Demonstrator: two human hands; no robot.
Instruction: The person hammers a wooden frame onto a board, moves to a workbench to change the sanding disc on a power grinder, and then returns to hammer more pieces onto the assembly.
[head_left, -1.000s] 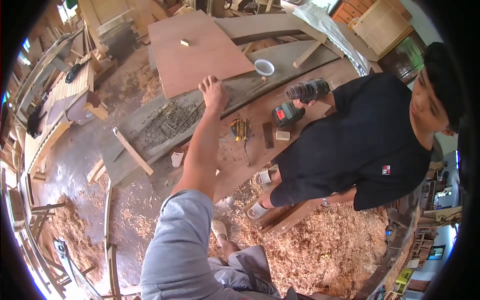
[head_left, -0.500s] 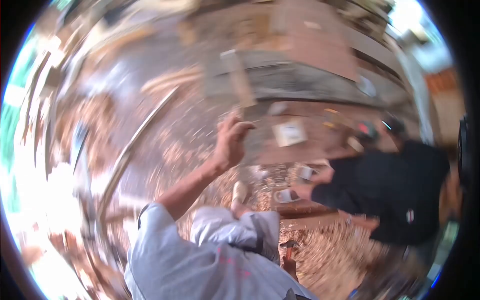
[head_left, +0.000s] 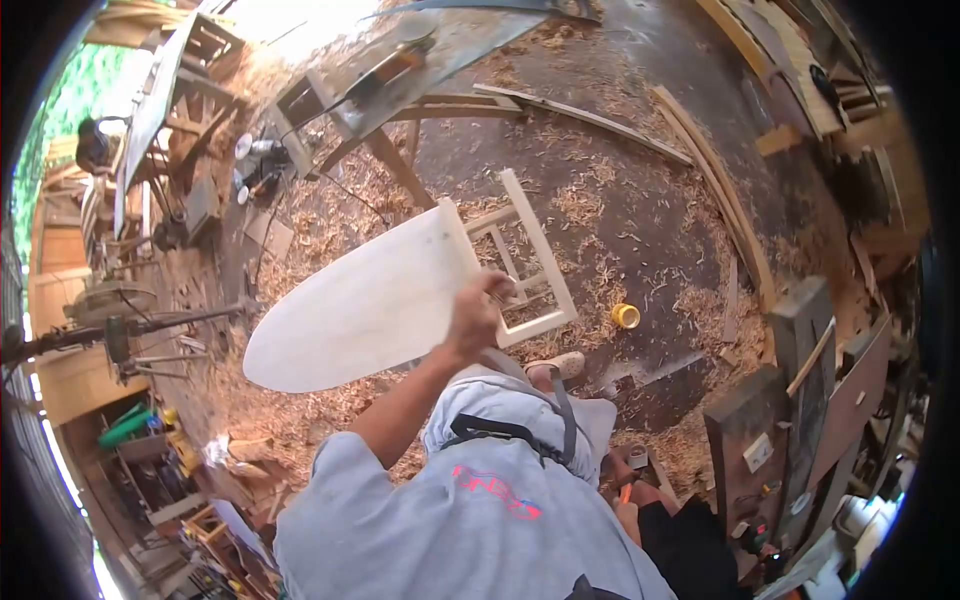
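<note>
Pale wooden panel with one rounded end (head_left: 355, 310), just ahead of light grey trousers (head_left: 480, 393): newly under left hand (head_left: 474, 316), mid-air moments ago, so now reachable. Can't tell if pinching. Right hand (head_left: 627, 516): clenched round orange handle (head_left: 626, 493).

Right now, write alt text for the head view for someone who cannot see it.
A person's left hand is at the edge of a pale, round-ended board next to a pale wooden frame, its grip unclear. The right hand holds an orange-handled tool. A yellow round object rests on the shaving-strewn floor.
</note>
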